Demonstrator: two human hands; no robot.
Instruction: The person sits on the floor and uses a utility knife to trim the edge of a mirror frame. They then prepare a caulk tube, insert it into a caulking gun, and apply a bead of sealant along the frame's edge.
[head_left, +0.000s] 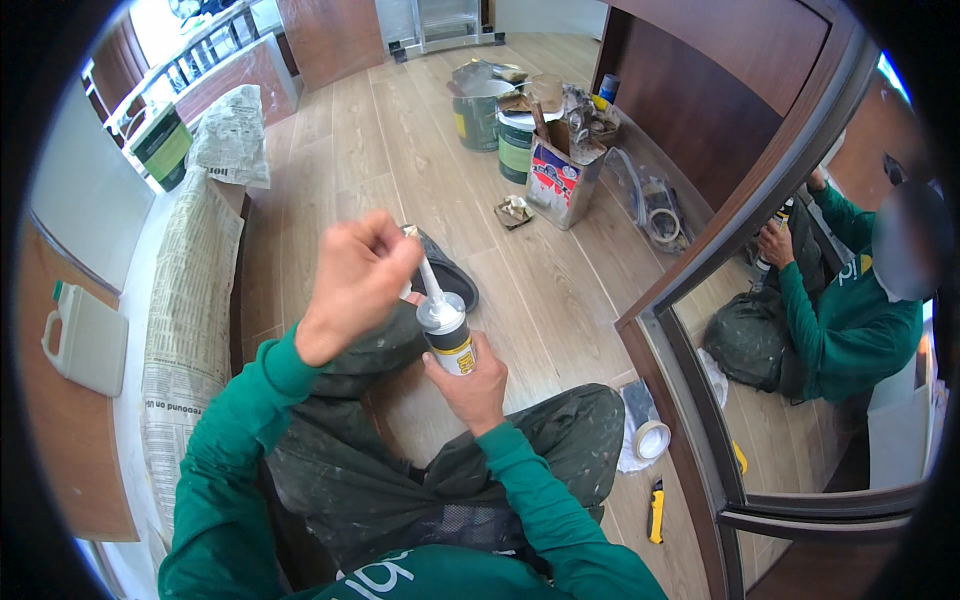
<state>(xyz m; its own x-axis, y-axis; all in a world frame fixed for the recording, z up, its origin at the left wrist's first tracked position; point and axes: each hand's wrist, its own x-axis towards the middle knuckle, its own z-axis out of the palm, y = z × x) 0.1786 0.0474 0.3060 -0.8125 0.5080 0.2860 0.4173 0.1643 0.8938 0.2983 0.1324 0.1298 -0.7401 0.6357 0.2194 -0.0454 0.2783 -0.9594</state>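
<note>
Right hand [472, 387] is closed around the cartridge [446, 330], slightly tilted above the floor [550, 300], nozzle [430, 277] upward. Left hand [360, 278] has bunched fingers beside the nozzle's tip; grip undeterminable. Yellow knife [656, 512] lies near the floor's right edge.
</note>
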